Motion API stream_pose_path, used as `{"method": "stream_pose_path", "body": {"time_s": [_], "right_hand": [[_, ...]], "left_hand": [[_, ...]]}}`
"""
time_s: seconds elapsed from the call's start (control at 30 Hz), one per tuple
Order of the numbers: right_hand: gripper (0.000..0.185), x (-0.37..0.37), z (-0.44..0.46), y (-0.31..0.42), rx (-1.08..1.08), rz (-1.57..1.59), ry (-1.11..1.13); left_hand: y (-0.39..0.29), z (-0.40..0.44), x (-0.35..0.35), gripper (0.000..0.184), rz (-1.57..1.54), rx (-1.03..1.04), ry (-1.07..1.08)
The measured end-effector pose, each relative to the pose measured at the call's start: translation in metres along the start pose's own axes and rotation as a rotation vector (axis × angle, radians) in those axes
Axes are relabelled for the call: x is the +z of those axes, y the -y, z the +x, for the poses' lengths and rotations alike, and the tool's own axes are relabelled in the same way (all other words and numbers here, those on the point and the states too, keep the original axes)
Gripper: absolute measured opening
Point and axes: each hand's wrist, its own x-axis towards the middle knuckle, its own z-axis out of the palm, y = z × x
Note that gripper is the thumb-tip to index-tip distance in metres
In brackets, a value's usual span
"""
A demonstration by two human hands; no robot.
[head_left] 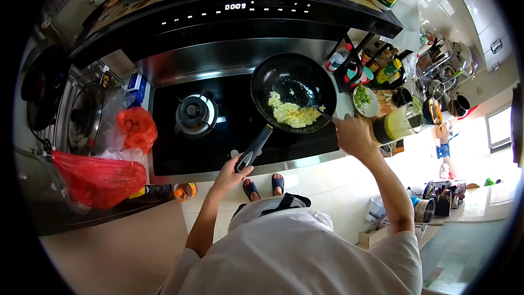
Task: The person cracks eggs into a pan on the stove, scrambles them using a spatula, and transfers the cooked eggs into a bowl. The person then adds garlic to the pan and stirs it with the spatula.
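Observation:
A black wok (284,76) sits over the right side of the black glass hob (164,125). Scrambled egg (295,114), yellow and lumpy, lies in the lower part of the wok. My left hand (228,175) is closed round the end of the wok's dark handle (256,147), below the rim. At the wok's right rim my right hand (352,134) grips a thin utensil (326,115), whose far end reaches into the egg. Most of that utensil's grip is hidden by my fingers.
An uncovered burner (194,110) is left of the wok. Right of it are a plate of chopped greens (365,101), a jug of yellowish liquid (397,124) and a bottle rack. Red plastic bags (98,179) lie at the left. A range hood (234,19) hangs above the hob.

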Motion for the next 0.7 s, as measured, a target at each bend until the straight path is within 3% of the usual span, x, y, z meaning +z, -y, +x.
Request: {"method": "stream_pose_path", "body": {"time_s": [0.2, 0.3, 0.53, 0.7], "right_hand": [[0.029, 0.032, 0.058, 0.0, 0.02, 0.201, -0.161], [0.038, 0.029, 0.055, 0.006, -0.069, 0.264, -0.124], [0.044, -0.03, 0.013, -0.018, -0.082, 0.042, 0.04], [0.041, -0.063, -0.017, -0.039, -0.027, -0.025, -0.003]], "left_hand": [[0.006, 0.006, -0.003, 0.047, -0.18, -0.042, 0.067], [0.003, 0.006, -0.007, 0.044, -0.263, -0.067, 0.119], [0.008, 0.011, -0.012, 0.034, -0.266, -0.084, 0.155], [0.007, 0.01, -0.012, 0.031, -0.271, -0.067, 0.112]]}}
